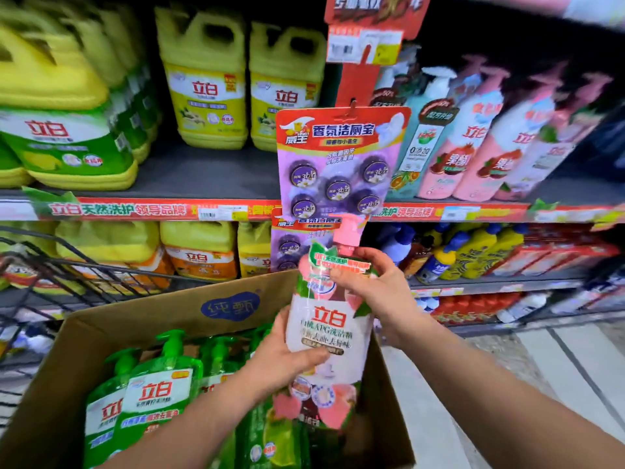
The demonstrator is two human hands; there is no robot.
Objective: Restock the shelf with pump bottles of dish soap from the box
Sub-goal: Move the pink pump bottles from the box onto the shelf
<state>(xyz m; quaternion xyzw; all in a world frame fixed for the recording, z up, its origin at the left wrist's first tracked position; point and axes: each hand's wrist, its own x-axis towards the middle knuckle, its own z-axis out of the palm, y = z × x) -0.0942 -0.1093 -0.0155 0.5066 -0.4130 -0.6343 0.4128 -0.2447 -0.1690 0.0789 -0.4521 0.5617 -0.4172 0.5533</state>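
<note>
The pink pump bottle (329, 319) is held upright over the right half of the box (135, 319). The left hand (284, 358) wraps its lower label from the left, thumb across the front. The right hand (372, 286) curls round its shoulder, just under the pump. Inside the box stand packed green pump bottles (159, 390). Above and beyond the box, more pink bottles (473, 147) line the shelf (203, 177).

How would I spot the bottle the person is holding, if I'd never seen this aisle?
Find the open cardboard box at the bottom, packed with green pump bottles. Above its right side, the left hand and right hand hold one bottle. Unlike the green ones, it has a pink pump and a white label with peaches.
</note>
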